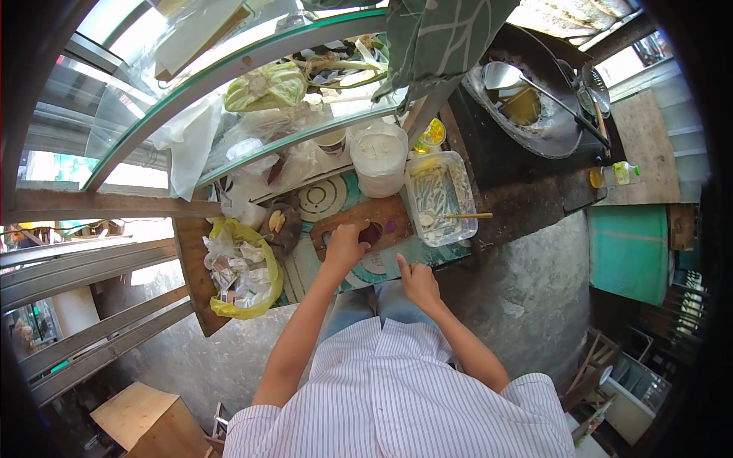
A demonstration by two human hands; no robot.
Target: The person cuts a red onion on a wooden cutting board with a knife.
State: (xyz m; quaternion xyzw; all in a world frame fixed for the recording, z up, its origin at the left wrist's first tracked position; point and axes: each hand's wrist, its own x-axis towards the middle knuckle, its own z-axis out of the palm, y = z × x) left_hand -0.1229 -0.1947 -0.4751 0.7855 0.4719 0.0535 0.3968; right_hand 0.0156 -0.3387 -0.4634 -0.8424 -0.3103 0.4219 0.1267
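Evidently a dark purple piece of food point(372, 233) is being steadied on a wooden cutting board point(359, 219) by the left hand point(343, 246), whose fingers are curled down over it and pressed together on it, so that it is kept from sliding on the board. The right hand point(418, 281) is held just off the near edge of the board, above the lap, with the fingers bunched; whether anything is pinched in them cannot be told, since the hand is seen from behind.

A second, smaller purple piece point(391, 226) lies on the board just beside the held one. To the right of the board, touching its end, a clear plastic tub point(441, 197) of pale strips is set within easy reach, a spoon point(450, 217) laid across its near rim. A white bucket point(379, 159) stands behind the board, and a yellow plastic bag point(243, 269) of scraps is spread open on the left, presumably so that waste can be dropped aside. A dark wok point(527, 107) is seen further off at the upper right, well apart from the board.
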